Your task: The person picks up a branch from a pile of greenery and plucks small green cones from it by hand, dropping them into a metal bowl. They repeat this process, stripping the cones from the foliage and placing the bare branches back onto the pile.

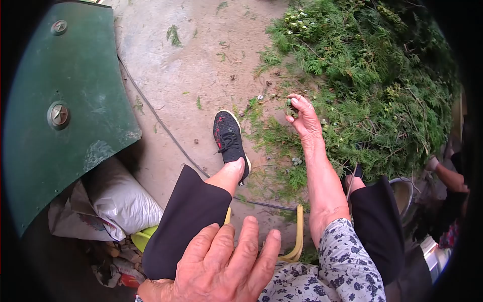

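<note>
My right hand (pixel 304 118) is stretched out at the left edge of a big heap of green conifer branches (pixel 372 85). Its thumb and fingers are closed on a small green cone (pixel 289 102). Low in the view, close to my body, my left hand (pixel 229 261) hangs with its fingers spread, back of the hand up, and holds nothing. Pale green cones (pixel 297 22) dot the branches at the top of the heap.
A dark green metal panel (pixel 75 100) stands at the left, above a white sack (pixel 123 196). A cable (pixel 166 128) crosses the concrete floor (pixel 166 65) past my shoe (pixel 229 136). At the right edge shows another person's arm (pixel 448 176), near a bucket (pixel 402 194).
</note>
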`<state>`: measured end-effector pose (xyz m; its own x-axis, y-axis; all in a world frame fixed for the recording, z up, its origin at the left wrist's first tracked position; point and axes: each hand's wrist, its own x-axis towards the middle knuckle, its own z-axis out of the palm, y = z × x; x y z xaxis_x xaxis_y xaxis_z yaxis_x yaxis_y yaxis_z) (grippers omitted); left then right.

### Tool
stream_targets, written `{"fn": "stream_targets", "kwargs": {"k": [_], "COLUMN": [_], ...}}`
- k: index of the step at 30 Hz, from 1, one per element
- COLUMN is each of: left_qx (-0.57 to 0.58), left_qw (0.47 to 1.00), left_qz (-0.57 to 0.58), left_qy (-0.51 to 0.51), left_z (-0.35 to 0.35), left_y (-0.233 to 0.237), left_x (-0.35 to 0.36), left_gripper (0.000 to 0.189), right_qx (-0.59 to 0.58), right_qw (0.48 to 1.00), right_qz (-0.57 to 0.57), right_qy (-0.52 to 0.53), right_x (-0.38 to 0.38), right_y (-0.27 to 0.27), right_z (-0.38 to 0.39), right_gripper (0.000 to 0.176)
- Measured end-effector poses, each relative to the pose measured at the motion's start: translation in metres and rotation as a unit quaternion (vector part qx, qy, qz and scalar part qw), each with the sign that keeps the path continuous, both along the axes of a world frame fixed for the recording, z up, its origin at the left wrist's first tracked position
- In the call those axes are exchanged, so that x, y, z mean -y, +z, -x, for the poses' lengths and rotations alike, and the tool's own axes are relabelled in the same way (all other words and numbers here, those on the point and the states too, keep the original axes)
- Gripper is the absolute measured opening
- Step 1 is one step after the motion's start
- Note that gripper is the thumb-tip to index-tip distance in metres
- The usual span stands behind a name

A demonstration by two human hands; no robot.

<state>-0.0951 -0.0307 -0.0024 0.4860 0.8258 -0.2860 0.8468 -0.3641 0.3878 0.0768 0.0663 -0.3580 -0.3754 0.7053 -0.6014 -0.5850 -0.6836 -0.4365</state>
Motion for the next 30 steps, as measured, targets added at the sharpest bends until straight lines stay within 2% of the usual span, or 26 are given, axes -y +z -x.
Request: {"fn": "stream_targets", "kwargs": {"k": [1,3,4,5,7,8,10,13,14,18,21,23,25,28,30], "left_qx": [0.025,0.023,0.020,0.019,0.020,0.020,0.038,0.009,-0.073,-0.072,-0.091,-0.086,-0.005,0.045,0.072], "left_qw": [0.997,0.997,0.998,0.998,0.998,0.998,0.996,0.994,0.996,0.992,0.991,0.989,0.979,0.976,0.972], "left_qz": [-0.072,-0.068,-0.062,-0.063,-0.062,-0.062,-0.075,-0.104,0.020,-0.039,-0.068,-0.066,-0.140,-0.140,-0.150], "left_qy": [-0.009,-0.009,-0.009,-0.008,-0.002,-0.002,0.024,0.011,0.054,0.093,0.074,0.097,0.151,0.162,0.167], "left_z": [0.002,0.003,0.004,0.003,0.003,0.002,0.002,0.011,-0.002,0.008,0.015,0.014,0.014,0.013,0.014], "left_y": [-0.005,-0.004,-0.004,-0.004,-0.004,-0.005,-0.009,-0.012,0.010,0.001,0.005,0.005,-0.004,-0.005,-0.004], "left_x": [0.004,0.009,0.008,0.008,0.009,0.009,0.010,0.004,-0.010,-0.005,-0.010,-0.014,-0.015,-0.014,-0.015], "left_gripper": [0.041,0.041,0.041,0.041,0.043,0.043,0.043,0.042,0.040,0.038,0.035,0.034,0.025,0.030,0.033], "right_qx": [0.000,0.000,-0.048,-0.049,-0.062,-0.062,0.025,-0.013,-0.022,-0.107,-0.142,-0.140,-0.137,-0.090,-0.097], "right_qw": [1.000,0.999,0.998,0.998,0.998,0.998,0.998,0.997,0.995,0.989,0.985,0.987,0.988,0.992,0.992], "right_qz": [-0.001,0.033,0.031,0.030,0.002,0.003,0.049,0.065,0.084,0.100,0.096,0.080,0.062,0.074,0.063], "right_qy": [-0.001,-0.029,-0.028,-0.027,0.017,0.017,-0.016,-0.035,-0.052,-0.016,0.010,0.027,0.044,0.042,0.045], "right_x": [0.003,0.008,0.008,0.006,0.002,0.003,0.000,0.005,0.007,0.018,0.031,0.040,0.049,0.057,0.061], "right_y": [0.006,0.019,0.018,0.010,-0.001,-0.005,0.006,0.025,0.038,0.117,0.179,0.214,0.242,0.280,0.285], "right_z": [0.000,0.004,0.003,0.004,0.007,0.008,0.016,0.026,0.033,0.054,0.064,0.066,0.068,0.069,0.064], "right_gripper": [0.016,0.021,0.021,0.021,0.021,0.021,0.021,0.024,0.026,0.030,0.031,0.030,0.029,0.028,0.028]}}
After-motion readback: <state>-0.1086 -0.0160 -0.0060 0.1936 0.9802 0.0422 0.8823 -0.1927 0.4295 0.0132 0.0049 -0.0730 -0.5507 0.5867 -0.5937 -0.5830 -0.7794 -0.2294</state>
